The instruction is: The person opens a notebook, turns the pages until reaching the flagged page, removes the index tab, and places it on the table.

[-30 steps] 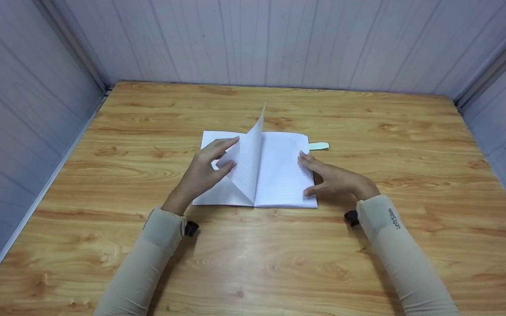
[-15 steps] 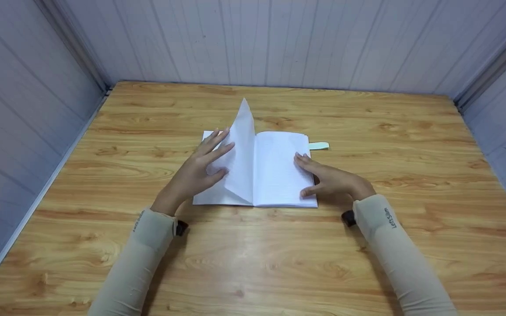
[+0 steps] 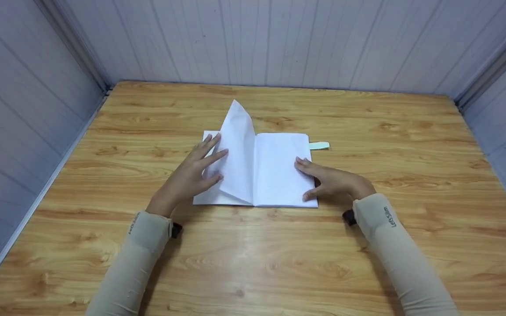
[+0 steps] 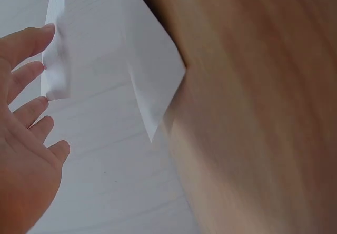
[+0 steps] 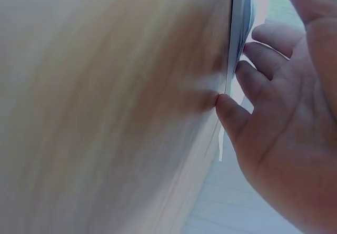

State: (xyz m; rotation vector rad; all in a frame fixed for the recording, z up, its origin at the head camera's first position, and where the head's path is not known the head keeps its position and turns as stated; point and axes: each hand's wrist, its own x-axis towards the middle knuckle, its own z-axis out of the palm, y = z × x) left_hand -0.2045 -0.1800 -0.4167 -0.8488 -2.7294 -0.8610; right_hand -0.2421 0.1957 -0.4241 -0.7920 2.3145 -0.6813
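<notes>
An open notebook (image 3: 277,169) with white, faintly lined pages lies at the middle of the table. One page (image 3: 237,153) stands up from the spine, leaning left, its top corner pointing away from me. My left hand (image 3: 187,175) is at this page's outer side, fingers spread and lightly bent. In the left wrist view its thumb and fingertips meet the paper's edge (image 4: 57,60). My right hand (image 3: 334,181) rests at the right edge of the notebook, fingertips on the right page and thumb near the lower corner. The right wrist view shows its fingers (image 5: 253,78) along the notebook's side.
A pale green tab (image 3: 319,145) sticks out past the notebook's right edge. The wooden table (image 3: 253,263) is bordered by white panelled walls (image 3: 253,44) at the back and both sides. A dark wrist camera (image 3: 348,217) sits under the right sleeve's cuff.
The raised page has swung from nearly upright over to the left. My left hand has drawn back leftward with its fingers more spread; the right hand has hardly moved.
</notes>
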